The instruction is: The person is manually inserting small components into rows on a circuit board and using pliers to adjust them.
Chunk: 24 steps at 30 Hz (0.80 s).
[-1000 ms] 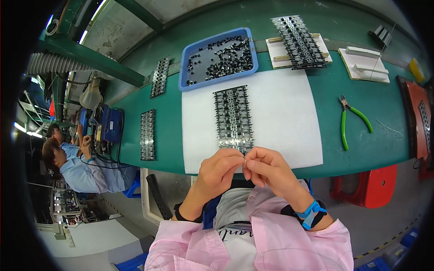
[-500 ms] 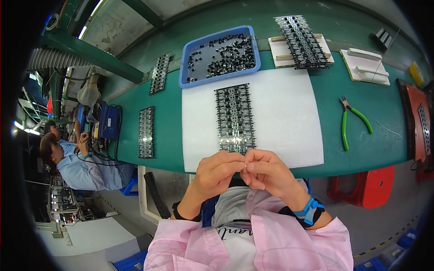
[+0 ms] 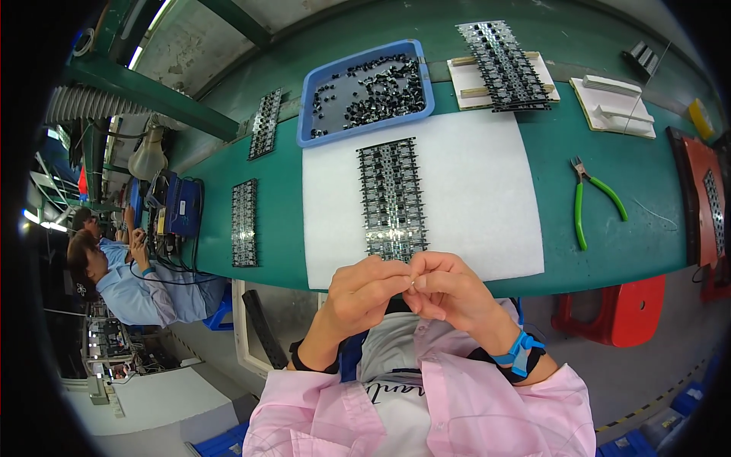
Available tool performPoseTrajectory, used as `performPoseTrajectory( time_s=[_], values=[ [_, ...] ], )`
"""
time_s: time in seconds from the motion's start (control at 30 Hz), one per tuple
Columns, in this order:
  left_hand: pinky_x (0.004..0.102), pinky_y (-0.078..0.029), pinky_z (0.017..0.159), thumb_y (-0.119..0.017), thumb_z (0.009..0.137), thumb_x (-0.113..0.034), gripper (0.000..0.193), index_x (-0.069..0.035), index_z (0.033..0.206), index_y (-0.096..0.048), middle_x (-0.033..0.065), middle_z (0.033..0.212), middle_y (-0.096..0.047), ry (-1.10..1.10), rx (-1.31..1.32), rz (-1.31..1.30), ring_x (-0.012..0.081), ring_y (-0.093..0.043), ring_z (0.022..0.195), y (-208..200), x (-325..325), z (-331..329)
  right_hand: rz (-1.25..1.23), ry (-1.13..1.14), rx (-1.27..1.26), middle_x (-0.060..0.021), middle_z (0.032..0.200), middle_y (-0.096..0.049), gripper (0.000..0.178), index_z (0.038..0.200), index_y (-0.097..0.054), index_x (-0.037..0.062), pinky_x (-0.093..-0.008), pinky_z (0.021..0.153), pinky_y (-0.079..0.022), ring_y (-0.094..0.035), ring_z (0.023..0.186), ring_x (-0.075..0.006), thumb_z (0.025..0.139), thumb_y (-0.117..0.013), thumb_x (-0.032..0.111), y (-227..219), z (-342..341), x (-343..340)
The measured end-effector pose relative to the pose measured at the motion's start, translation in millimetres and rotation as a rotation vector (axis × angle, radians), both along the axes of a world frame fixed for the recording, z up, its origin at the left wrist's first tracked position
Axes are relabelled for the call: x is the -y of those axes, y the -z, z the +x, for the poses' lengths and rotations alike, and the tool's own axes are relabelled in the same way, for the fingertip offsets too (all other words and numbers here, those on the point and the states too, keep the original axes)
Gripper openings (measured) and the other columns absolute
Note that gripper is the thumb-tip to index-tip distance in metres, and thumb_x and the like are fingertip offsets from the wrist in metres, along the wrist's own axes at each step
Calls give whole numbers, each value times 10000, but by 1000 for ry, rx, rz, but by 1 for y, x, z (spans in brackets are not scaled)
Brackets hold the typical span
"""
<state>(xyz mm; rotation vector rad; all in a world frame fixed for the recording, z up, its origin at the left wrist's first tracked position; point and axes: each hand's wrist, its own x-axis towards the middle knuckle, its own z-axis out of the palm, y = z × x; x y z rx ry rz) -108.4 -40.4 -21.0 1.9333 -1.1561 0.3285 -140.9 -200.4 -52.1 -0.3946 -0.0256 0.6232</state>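
My left hand point(image 3: 367, 295) and my right hand point(image 3: 448, 286) meet at the near edge of the bench, fingertips pinched together. Between them is a tiny pale piece, too small to name. Just beyond my fingers lies a panel of circuit boards point(image 3: 392, 194) on a white foam sheet point(image 3: 487, 190); its near end is partly hidden by my hands. Behind it, on the sheet's far left edge, stands a blue tray point(image 3: 302, 114) holding many small black and silver components point(image 3: 384, 99).
Green-handled cutters point(image 3: 580, 202) lie at the right. More board panels rest at the left point(image 3: 244, 221) and on a white holder point(image 3: 506, 68) at the back. A red stool point(image 3: 617, 312) stands below the bench's right side. Another person in light blue point(image 3: 152, 282) sits at the left.
My hands stay pinched together in almost the same place. The bench items appear shifted slightly up and left in the view. The tiny piece still shows between my fingertips.
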Motion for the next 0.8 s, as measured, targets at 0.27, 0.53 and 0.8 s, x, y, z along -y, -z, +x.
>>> performPoseTrajectory(
  time_s=[0.27, 0.53, 0.8],
  values=[
    [221, -410, 496, -561, 690, 109, 191, -22, 828, -560, 98, 807, -571, -274, -326, -33, 136, -507, 558, -3, -2, 4, -427, 209, 72, -95, 759, -557, 80, 841, -505, 16, -202, 463, -350, -432, 480, -93, 799, -444, 47, -10, 2, 4],
    [219, -356, 475, -552, 733, 73, 118, -6, 820, -553, 54, 759, -526, -410, -286, 219, 104, -436, 528, 11, -7, 20, -578, 535, 48, -134, 945, -558, 166, 967, -492, -20, -213, 589, -427, -550, 643, -119, 827, -444, 57, -7, 6, 29],
    [223, -374, 485, -559, 736, 69, 106, -2, 814, -553, 68, 752, -526, -399, -259, 256, 127, -471, 544, 16, -5, 25, -679, 472, 136, -128, 798, -597, 170, 946, -520, -36, -199, 483, -418, -556, 547, -116, 861, -455, 96, -5, 10, 34]
  ],
)
